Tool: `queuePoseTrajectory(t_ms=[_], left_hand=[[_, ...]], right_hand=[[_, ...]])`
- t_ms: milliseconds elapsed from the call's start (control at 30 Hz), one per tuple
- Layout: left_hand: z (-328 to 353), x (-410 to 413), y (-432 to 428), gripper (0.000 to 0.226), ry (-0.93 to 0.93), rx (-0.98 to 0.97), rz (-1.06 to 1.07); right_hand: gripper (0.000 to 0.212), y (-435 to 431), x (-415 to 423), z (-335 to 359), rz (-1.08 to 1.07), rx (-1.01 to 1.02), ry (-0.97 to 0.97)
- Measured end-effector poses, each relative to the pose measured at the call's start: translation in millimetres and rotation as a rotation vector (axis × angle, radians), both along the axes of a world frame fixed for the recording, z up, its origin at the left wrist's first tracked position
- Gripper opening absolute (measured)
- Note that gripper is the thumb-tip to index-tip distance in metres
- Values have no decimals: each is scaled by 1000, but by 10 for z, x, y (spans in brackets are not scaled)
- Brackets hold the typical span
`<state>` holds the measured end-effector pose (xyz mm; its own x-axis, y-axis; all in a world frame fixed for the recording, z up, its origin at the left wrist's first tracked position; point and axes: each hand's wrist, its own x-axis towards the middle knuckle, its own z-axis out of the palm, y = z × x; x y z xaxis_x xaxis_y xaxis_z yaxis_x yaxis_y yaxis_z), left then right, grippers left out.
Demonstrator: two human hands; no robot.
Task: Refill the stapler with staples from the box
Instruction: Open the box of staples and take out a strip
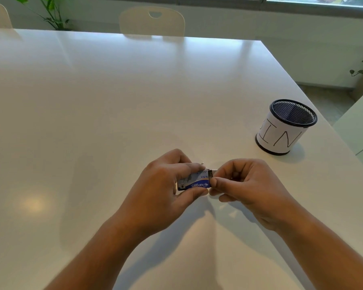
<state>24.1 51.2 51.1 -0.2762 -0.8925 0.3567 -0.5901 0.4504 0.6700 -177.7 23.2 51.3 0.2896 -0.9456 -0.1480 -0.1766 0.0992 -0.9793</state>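
A small blue and white staple box [195, 182] marked "kangaro" is held just above the white table [113, 105]. My left hand [166, 189] grips the box from above and below, thumb under it. My right hand [241, 185] pinches the box's right end, where the inner tray or flap [211, 173] shows slightly. A small metallic bit [203, 164] peeks out behind the box. No stapler is visible; the hands may hide it.
A black mesh cup [285, 127] wrapped in white paper with hand-drawn letters stands at the right, near the table's edge. A cream chair [152, 21] sits at the far side, a plant [50, 15] at the back left.
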Motion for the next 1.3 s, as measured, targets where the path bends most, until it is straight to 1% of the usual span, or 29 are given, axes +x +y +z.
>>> queuePoseTrajectory(t_ms=[100, 200, 267, 367, 400, 500, 667, 733, 833, 933, 1067, 1167, 1300], left_hand=[[3, 19, -12, 41, 10, 11, 4], [6, 38, -27, 41, 7, 8, 18], [3, 33, -30, 41, 4, 12, 21], [-7, 8, -21, 41, -4, 8, 22], [-12, -5, -14, 42, -4, 8, 21], [-22, -50, 12, 43, -5, 4, 24], [-36, -75, 22, 41, -6, 4, 56], [-38, -74, 25, 41, -8, 4, 61], [-32, -85, 32, 42, -23, 0, 61], [-27, -92, 35, 42, -31, 2, 64], [-25, -95, 33, 42, -27, 11, 69], [-27, -96, 29, 42, -15, 14, 67], [-25, -104, 35, 42, -24, 7, 54]], right_hand=[[8, -9, -9, 7, -22, 33, -35], [15, -23, -30, -5, -62, 16, -19], [7, -11, -10, 9, -59, 2, -7], [29, 18, 21, 11, -99, -42, 74], [31, 23, 26, 7, -122, -52, 94], [24, 30, 27, 6, -152, -91, 166], [24, 41, 5, 17, -174, -162, 244], [20, 37, -12, 13, -178, -184, 264], [12, 22, -31, 2, -179, -158, 267], [10, 11, -35, -13, -180, -137, 270], [12, 20, -34, -26, -189, -179, 281], [2, 32, -20, -20, -210, -222, 287], [19, 56, 2, -10, -234, -296, 347]])
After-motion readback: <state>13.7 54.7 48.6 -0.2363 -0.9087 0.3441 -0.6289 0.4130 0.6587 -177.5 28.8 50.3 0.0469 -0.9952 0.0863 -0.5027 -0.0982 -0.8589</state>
